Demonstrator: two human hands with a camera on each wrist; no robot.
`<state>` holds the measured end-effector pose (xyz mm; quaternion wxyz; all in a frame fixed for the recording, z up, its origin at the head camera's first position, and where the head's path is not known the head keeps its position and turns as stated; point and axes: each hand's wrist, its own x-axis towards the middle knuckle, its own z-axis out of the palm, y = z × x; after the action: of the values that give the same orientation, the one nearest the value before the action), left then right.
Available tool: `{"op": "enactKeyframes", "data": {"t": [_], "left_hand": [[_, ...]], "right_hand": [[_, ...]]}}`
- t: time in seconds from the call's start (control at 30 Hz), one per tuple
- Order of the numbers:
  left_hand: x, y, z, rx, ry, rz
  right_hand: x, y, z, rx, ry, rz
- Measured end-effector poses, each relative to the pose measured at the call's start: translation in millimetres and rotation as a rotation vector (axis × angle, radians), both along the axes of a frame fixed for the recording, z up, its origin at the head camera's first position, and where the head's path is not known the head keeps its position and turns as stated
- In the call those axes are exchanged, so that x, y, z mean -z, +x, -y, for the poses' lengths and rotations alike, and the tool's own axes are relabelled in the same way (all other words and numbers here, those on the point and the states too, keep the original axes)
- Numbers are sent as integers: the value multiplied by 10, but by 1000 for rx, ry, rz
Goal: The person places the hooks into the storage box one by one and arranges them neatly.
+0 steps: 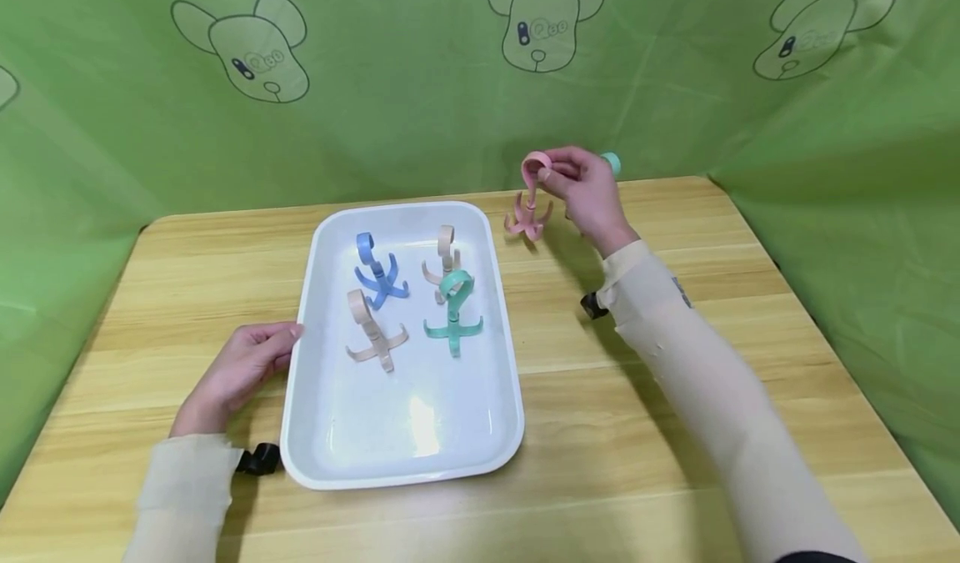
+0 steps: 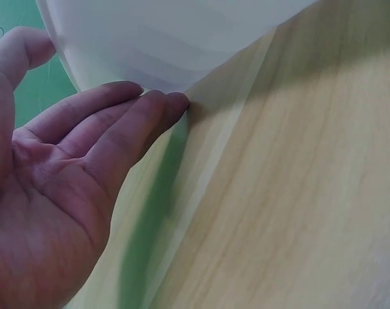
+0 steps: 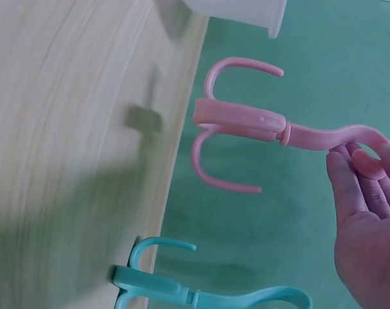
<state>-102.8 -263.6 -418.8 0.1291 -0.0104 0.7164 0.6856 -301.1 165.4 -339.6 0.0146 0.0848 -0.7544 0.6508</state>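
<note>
My right hand [image 1: 581,188] pinches the top loop of a pink multi-prong hook [image 1: 529,204] and holds it in the air over the table's far edge, just right of the white tray [image 1: 330,396]. The right wrist view shows the pink hook [image 3: 246,125] hanging from my fingertips [image 3: 359,177], with a teal hook [image 3: 182,290] below it. My left hand [image 1: 243,363] lies flat on the table with straight fingers [image 2: 127,119] touching the tray's left wall [image 2: 163,48]. In the tray lie a blue hook [image 1: 377,271], a teal hook [image 1: 453,313] and two beige hooks [image 1: 371,334] [image 1: 444,263].
The wooden table [image 1: 675,396] is ringed on three sides by a green cloth screen [image 1: 420,87] printed with cartoon faces. A teal piece [image 1: 612,163] shows behind my right hand at the far table edge.
</note>
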Motion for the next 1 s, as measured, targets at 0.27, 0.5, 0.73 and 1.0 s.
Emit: {"op": "enactKeyframes", "data": {"t": [0.27, 0.5, 0.73, 1.0], "left_hand": [[-5, 0, -7, 0, -1, -1], [-3, 1, -7, 5, 1, -4], [8, 1, 1, 3, 9, -8], [-7, 4, -3, -3, 5, -3]], "right_hand": [[-117, 185, -70, -51, -163, -8], [-161, 304, -136, -101, -220, -25], [-171, 402, -178, -108, -202, -30], [-233, 559, -220, -128, -146, -54]]}}
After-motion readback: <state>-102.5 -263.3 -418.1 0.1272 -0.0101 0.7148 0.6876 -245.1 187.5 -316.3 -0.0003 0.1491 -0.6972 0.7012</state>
